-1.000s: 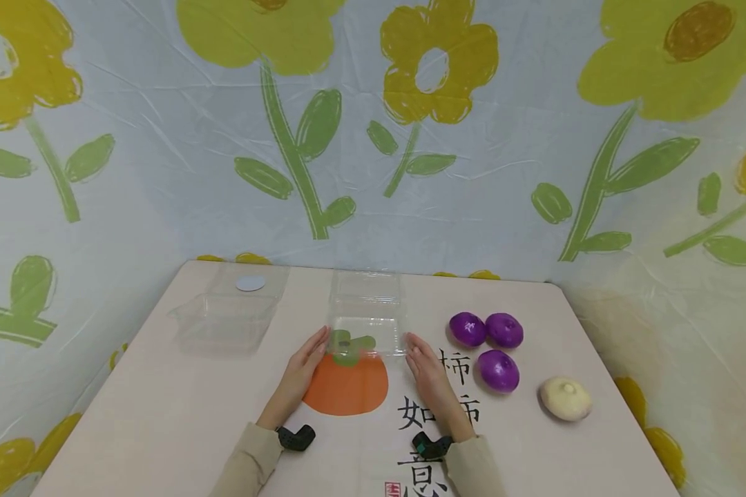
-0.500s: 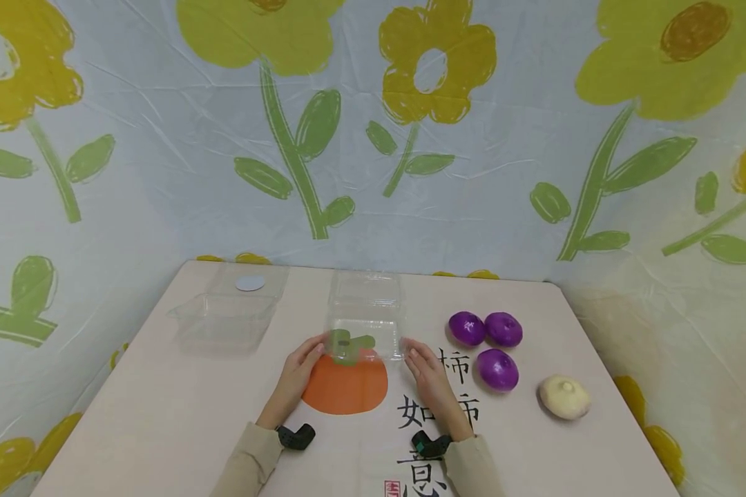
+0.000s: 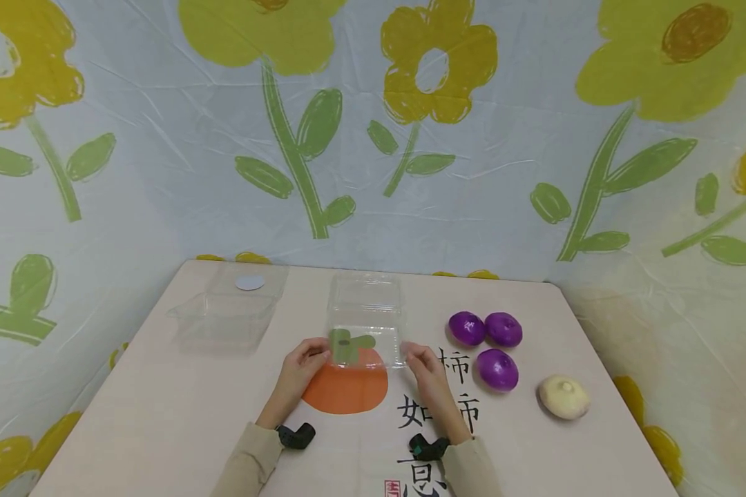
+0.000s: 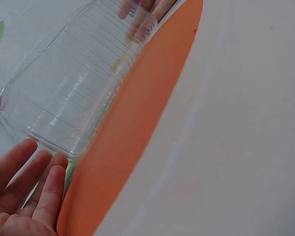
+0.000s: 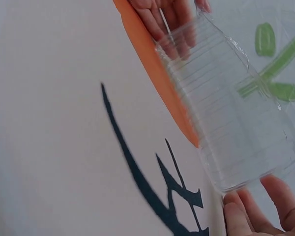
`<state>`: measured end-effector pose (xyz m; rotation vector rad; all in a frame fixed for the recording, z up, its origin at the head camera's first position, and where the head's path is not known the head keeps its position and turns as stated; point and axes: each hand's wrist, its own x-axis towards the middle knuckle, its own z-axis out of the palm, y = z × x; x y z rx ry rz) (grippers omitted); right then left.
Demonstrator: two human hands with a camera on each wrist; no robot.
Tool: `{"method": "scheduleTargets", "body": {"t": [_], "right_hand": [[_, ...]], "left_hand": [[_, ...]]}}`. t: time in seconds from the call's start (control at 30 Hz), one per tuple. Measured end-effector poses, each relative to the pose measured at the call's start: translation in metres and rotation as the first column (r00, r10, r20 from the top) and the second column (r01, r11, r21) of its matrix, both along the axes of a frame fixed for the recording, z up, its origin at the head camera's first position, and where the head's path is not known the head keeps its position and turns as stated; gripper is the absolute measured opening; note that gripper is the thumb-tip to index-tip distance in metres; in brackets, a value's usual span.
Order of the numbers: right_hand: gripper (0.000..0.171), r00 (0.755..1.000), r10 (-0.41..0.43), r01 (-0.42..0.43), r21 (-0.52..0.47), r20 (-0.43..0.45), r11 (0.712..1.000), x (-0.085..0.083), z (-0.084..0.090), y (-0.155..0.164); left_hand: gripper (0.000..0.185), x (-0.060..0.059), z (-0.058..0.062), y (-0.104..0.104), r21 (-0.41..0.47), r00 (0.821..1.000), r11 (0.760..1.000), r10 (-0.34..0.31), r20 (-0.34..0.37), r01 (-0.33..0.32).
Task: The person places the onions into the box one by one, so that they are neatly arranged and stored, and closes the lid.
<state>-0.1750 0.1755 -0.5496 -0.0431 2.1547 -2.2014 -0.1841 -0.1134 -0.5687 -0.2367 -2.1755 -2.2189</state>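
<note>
The clear box (image 3: 367, 347) lies near the middle of the desk's (image 3: 130, 421) far edge, with its lid (image 3: 365, 291) open toward that edge. The left hand (image 3: 301, 366) pinches one short end of it, and the right hand (image 3: 427, 369) pinches the opposite end, so the hands are apart, with the box between them. Whether its bottom is touching the desk, one cannot tell.

For handling it well, both hands should probably move evenly and keep the box level. The plastic looks thin, so the fingers had better press only lightly, because a hard squeeze could bend the walls. The open lid should be left free, without being pushed against the wall cloth (image 3: 472, 214).

Counting the things: there are two clear boxes, the second box (image 3: 224, 321) being close to the far left corner, also with its lid open and one white sticker (image 3: 250, 283) on it. Toward the right edge are three purple vegetables (image 3: 498, 371) and, nearest to that edge, one pale vegetable (image 3: 566, 398).
</note>
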Motion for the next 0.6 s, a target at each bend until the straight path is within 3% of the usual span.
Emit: {"method": "scheduleTargets", "body": {"t": [0.13, 0.4, 0.6], "right_hand": [[0.028, 1.0, -0.023, 0.023, -0.005, 0.012, 1.0, 0.003, 0.001, -0.001], [0.027, 0.999, -0.052, 0.051, 0.014, 0.011, 0.999, 0.006, -0.002, -0.002], [0.025, 1.0, -0.03, 0.03, 0.043, -0.008, 0.999, 0.015, -0.001, -0.004]], "left_hand": [[0.04, 0.002, 0.002, 0.0, 0.022, 1.0, 1.0, -0.016, 0.007, 0.016], [0.036, 0.011, 0.008, 0.001, -0.03, 1.0, 0.999, -0.018, -0.017, 0.017], [0.036, 0.023, 0.03, 0.0, -0.049, 0.998, 0.998, -0.042, -0.056, 0.039]]}}
